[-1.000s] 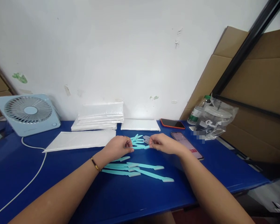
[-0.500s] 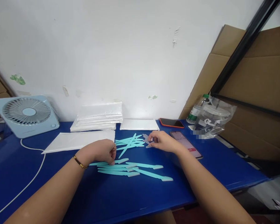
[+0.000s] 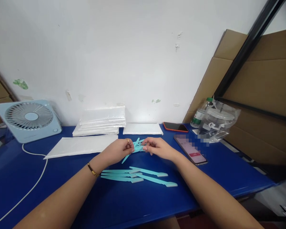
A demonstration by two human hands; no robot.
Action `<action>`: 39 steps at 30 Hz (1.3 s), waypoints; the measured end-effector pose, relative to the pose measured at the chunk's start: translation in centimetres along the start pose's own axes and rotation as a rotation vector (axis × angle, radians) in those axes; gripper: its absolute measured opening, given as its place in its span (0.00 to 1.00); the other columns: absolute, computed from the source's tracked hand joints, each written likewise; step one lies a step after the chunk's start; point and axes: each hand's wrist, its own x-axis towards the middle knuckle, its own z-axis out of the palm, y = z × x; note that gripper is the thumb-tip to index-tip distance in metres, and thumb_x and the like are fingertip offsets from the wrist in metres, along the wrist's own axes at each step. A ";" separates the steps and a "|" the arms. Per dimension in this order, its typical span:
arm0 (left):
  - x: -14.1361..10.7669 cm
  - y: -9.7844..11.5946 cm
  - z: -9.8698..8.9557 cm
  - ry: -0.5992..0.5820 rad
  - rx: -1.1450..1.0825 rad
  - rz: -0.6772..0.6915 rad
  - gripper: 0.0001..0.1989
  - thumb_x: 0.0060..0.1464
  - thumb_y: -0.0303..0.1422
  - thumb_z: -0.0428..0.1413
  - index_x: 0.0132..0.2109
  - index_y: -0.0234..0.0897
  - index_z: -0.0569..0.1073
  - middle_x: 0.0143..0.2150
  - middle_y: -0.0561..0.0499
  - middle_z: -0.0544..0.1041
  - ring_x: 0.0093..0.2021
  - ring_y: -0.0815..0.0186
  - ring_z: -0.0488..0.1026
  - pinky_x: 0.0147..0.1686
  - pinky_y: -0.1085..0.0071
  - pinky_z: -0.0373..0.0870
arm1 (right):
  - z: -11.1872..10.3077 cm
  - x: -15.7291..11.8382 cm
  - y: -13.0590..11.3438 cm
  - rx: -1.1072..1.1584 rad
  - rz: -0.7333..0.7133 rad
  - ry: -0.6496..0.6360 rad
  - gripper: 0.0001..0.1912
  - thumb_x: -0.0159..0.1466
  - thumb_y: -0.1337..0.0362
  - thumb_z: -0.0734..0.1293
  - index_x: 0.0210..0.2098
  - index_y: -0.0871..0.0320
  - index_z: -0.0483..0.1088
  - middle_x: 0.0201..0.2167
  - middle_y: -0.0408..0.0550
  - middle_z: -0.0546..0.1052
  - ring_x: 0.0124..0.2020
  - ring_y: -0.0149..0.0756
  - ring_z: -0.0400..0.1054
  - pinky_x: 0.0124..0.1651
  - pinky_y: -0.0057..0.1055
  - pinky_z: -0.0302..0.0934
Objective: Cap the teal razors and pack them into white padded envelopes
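My left hand (image 3: 124, 150) pinches a teal eyebrow razor over the far pile, its blade end towards the right. Facing it, my right hand (image 3: 156, 148) is closed at that blade end, thumb and forefinger together on a small clear blade cap, mostly hidden by the fingers. Beneath and behind both hands lies a crossed pile of teal eyebrow razors (image 3: 126, 158), partly covered. Nearer me, several more eyebrow razors (image 3: 120, 179) rest on the blue table (image 3: 143, 203), handles to the left and blades to the right.
Stacked white packets (image 3: 100, 119) stand against the wall, with a flat packet (image 3: 83, 145) before them and another packet (image 3: 143, 128) beside. At right are an orange-edged phone (image 3: 175, 127), a lit phone (image 3: 193, 151), a bottle (image 3: 200, 116) and a bagged cup (image 3: 216, 122). A fan (image 3: 30, 119) sits left.
My left hand has lifted one eyebrow razor from the near group and moved up and right to the far pile. My right hand has shifted slightly left from the clear caps, meeting it.
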 end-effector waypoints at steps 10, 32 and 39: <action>1.2 -1.7 1.4 0.177 0.188 0.035 0.12 0.55 0.41 0.51 0.40 0.41 0.73 0.38 0.51 0.76 0.39 0.62 0.70 0.35 0.70 0.61 | -2.6 0.6 3.1 -0.327 0.049 0.203 0.14 0.60 0.54 0.64 0.32 0.60 0.72 0.24 0.44 0.71 0.24 0.28 0.60 0.27 0.25 0.53; 0.6 -0.5 1.0 0.114 0.418 0.031 0.10 0.54 0.35 0.52 0.30 0.39 0.75 0.35 0.50 0.76 0.38 0.62 0.70 0.37 0.67 0.60 | -3.6 -1.1 1.4 -0.423 0.100 -0.100 0.11 0.53 0.57 0.70 0.28 0.60 0.73 0.23 0.42 0.72 0.23 0.28 0.63 0.25 0.23 0.51; 0.7 -1.4 0.0 0.239 0.380 -0.037 0.11 0.52 0.41 0.53 0.36 0.39 0.74 0.37 0.50 0.75 0.40 0.60 0.70 0.37 0.67 0.61 | -4.1 -0.2 1.6 -0.454 0.174 0.180 0.15 0.52 0.55 0.70 0.33 0.60 0.74 0.22 0.43 0.71 0.23 0.29 0.62 0.26 0.24 0.52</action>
